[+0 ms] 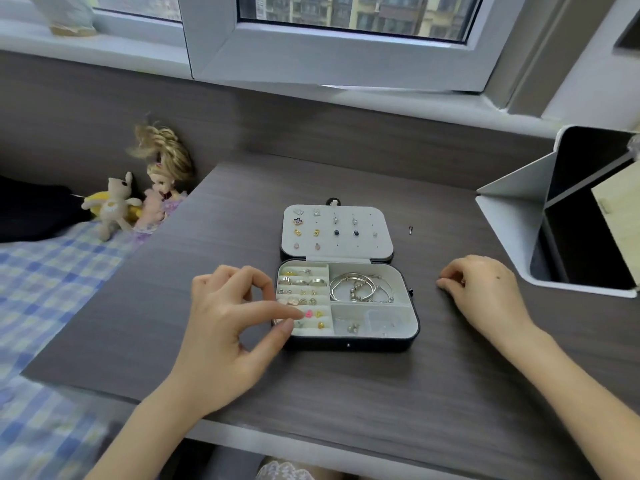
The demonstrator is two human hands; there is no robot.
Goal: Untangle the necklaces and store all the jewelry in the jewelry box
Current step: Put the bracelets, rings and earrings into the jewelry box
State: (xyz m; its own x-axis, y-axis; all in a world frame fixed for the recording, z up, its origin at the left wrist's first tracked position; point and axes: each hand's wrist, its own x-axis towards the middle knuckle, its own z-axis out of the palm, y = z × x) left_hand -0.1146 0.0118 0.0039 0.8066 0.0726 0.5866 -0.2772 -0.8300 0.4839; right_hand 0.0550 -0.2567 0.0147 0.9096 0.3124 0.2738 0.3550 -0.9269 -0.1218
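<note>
Left hand (225, 317) hovers at the box's (381, 342) near-left slots, thumb and forefinger parted on nothing, while a loose stud (410, 230) lies on the desk (346, 410) beyond the box's right corner, nearer the right hand (485, 289), which sits curled, its contents impossible to tell.

doll (162, 178), plush toy (116, 206), white organizer (509, 230)

The surface (346, 393) is dark grey wood grain. The jewelry box (349, 344) is black outside, pale grey inside. The bedsheet (52, 289) is blue-and-yellow checked.
</note>
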